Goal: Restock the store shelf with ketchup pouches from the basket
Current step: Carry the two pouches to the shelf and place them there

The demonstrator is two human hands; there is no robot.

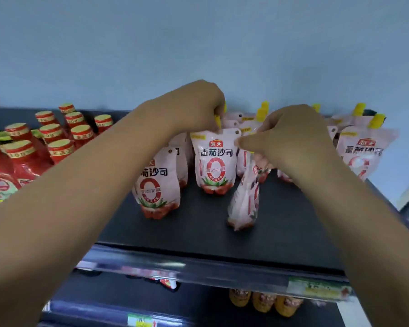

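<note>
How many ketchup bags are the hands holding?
2: left hand pinches the middle pouch by its yellow cap; right hand grips the edge-on pouch beside it. Others stand unheld, some hidden.

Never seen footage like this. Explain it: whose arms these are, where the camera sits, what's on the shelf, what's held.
This is one picture from a camera worn on a person's head, looking forward and down; there is no machine here. The two bare arms are that person's. The left hand pinches the yellow cap of the middle pouch, which stands on the dark shelf. The right hand grips the top of an edge-on pouch. More ketchup pouches stand behind; red bottles fill the left side.
</note>
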